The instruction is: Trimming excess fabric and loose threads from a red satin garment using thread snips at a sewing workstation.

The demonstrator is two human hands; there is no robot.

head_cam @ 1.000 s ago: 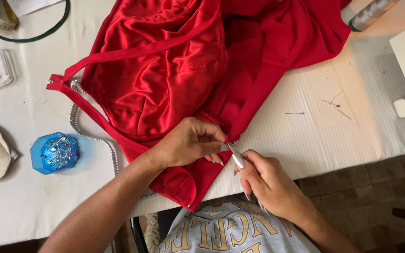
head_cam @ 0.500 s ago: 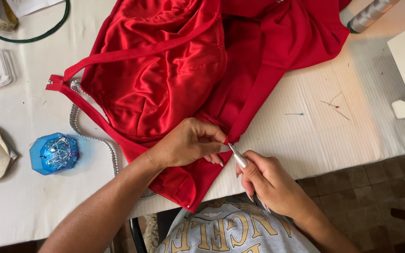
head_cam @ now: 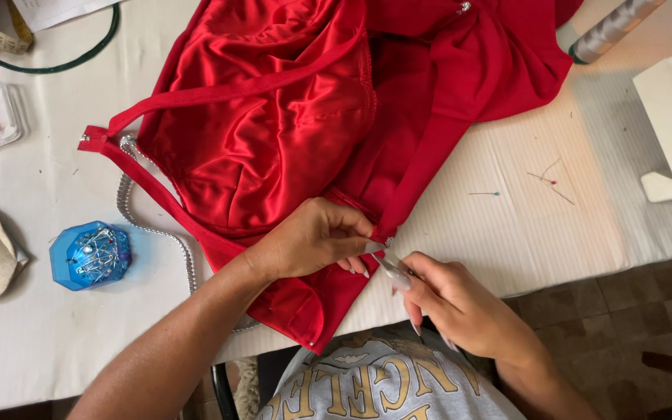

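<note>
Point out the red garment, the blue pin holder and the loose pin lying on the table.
red garment (head_cam: pixel 274 148), head view, on the satin panel in the middle.
blue pin holder (head_cam: pixel 89 254), head view, on its faceted top.
loose pin (head_cam: pixel 482 194), head view, on its thin shaft, right of the garment.

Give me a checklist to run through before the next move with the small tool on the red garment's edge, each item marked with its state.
1. Left hand pinches the edge of the shiny red satin garment: ok.
2. Right hand holds the slim silvery tool with its tip at the pinched edge: ok.
3. Tool tip clear of the left fingertips: cannot tell, they sit very close.
4. Garment lies flat on the white ribbed tabletop: not ok, it is bunched and its lower corner hangs over the edge.
5. Loose pins lie away from both hands: ok.
6. Blue faceted pin holder close beside the left forearm: ok.
</note>
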